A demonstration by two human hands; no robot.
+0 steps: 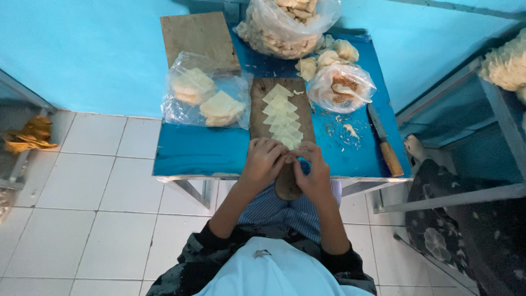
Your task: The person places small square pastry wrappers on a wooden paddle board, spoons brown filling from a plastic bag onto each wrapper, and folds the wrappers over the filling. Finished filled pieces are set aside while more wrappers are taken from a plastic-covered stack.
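A pale dough wrapper (289, 143) sat at the near end of the wooden cutting board (263, 118), pinched between both hands. The left hand (262, 161) and right hand (313, 167) met over it, fingers (274, 151) curled onto its edges, apparently folding it; the exact grip was hidden. More wrappers (280, 112) lay overlapped in a row up the board, likely staged within easy reach. Just right, an open bag of filling (341, 86) with a spoon was kept close. Left of the board, a bagged stack of wrappers (205, 96) waited. Folded dumplings (329, 55) were piled at the far side beside a big full bag (285, 24). A knife (383, 143) lay aside on the blue bench (192, 151), its handle pointing toward the person.
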